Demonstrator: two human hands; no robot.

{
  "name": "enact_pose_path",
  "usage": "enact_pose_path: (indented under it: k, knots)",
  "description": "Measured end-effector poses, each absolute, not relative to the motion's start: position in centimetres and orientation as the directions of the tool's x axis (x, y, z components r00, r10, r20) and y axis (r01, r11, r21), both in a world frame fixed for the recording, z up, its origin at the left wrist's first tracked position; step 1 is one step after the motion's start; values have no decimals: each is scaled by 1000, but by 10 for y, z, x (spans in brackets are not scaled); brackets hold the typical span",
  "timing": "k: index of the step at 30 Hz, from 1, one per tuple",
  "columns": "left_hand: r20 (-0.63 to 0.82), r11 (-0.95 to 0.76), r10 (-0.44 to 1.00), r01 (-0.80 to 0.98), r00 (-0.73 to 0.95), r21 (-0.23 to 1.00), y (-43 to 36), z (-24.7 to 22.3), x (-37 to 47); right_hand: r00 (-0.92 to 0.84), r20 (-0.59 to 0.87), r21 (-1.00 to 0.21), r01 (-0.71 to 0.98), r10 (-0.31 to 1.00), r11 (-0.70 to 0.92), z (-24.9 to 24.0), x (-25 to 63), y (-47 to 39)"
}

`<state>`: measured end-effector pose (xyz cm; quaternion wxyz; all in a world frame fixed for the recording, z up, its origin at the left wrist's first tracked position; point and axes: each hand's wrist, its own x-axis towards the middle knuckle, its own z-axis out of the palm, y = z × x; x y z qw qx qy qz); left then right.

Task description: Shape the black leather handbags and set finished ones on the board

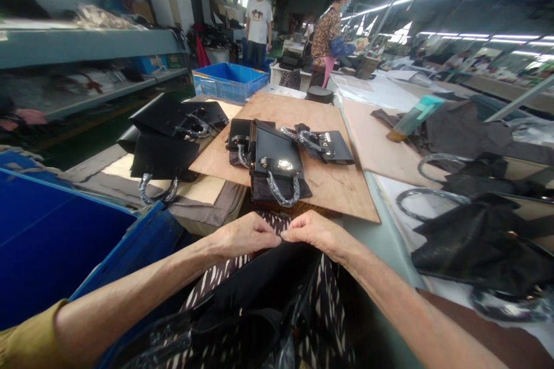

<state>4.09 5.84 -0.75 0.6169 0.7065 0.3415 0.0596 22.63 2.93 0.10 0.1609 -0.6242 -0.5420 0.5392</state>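
Note:
A black bag [259, 288] lies open across the lap, its far edge upward. At that edge my left hand [253, 234] is closed in a pinch, with the thumb against the curled fingers. My right hand [314, 232] pinches the same edge just beside it, the fingertips of both hands almost touching. Wrapped handles of the bag show blurred near the bottom of the view. Beyond the hands, black handbags [279, 153] with plastic-wrapped handles rest on a brown board [337, 196].
More black bags lie at the left [164, 155] and right [489, 242]. A large blue bin [64, 230] stands at the near left, a blue crate [231, 81] farther back. Two people [259, 17] [326, 34] stand beyond the tables.

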Motion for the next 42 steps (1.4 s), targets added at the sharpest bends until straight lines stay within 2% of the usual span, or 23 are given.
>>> enact_pose_path:
  k: [3,11,14,19,29,35,42]
  knots:
    - [-348,-10,543,420,764,907,65,-11,44,-157,-503,-785,496,850,-372,4,225,30]
    - [-328,-177,521,476,788,862,74,2,51,-200,-465,-844,394,862,-364,-3,228,25]
    - [-331,-208,492,478,805,854,79,7,52,-203,-384,-891,336,901,-304,-2,228,20]
    - [-386,-112,461,484,799,868,89,6,51,-183,-164,-954,280,969,-109,2,230,10]
    - [-459,44,451,495,765,868,90,1,56,-150,-57,-860,510,987,28,-5,228,3]
    - [-455,20,470,506,756,862,92,-1,55,-136,-52,-843,538,989,30,-8,224,7]
    - [-444,-112,524,575,727,810,89,5,58,-155,-53,-872,489,986,30,-6,221,9]
